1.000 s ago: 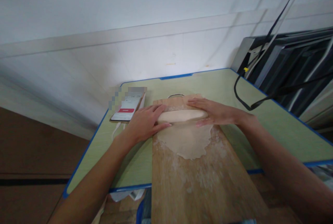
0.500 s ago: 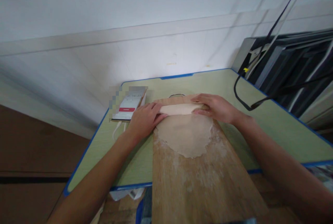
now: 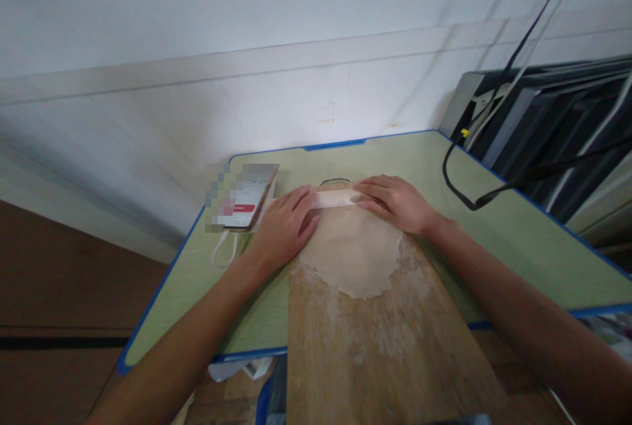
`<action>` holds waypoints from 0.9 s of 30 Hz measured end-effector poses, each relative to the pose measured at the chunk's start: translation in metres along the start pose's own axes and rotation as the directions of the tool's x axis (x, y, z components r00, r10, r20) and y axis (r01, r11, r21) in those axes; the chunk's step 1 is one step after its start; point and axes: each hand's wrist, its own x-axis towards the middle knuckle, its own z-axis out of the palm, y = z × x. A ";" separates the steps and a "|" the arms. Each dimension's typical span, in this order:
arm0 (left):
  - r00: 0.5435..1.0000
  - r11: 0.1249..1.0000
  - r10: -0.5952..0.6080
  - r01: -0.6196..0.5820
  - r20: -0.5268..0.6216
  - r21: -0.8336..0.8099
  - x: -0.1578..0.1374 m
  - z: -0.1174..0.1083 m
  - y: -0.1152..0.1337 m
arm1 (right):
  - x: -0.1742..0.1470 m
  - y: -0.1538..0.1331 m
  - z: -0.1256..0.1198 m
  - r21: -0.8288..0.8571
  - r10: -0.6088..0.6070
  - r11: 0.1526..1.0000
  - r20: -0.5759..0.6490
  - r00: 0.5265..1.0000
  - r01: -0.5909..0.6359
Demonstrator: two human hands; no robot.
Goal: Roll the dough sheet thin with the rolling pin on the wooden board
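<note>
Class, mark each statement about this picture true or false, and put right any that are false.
1. The left hand and the right hand both touch the pale cylinder. True.
2. The dough sheet lies on the wooden board. True.
3. The wooden board lies wholly within the table. False: its near end juts out past the table's near edge.
4. A white cable shows at the near end of the phone. True.
5. The phone is to the right of the wooden board. False: it is to the left.
6. The table is edged in red. False: its edging is blue.
</note>
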 end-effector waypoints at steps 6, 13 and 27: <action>0.999 0.996 0.025 -0.022 0.036 -0.088 0.000 -0.002 0.006 | 0.001 0.006 0.006 -0.005 0.022 1.000 -0.090 0.996 -0.023; 0.997 0.991 0.034 -0.024 0.070 -0.129 -0.002 -0.003 0.009 | 0.003 0.005 0.010 0.080 0.211 0.976 -0.124 0.970 -0.202; 0.995 0.992 0.028 -0.015 0.100 -0.126 -0.001 -0.002 0.010 | 0.002 0.022 0.015 0.210 0.246 0.956 -0.198 0.949 -0.204</action>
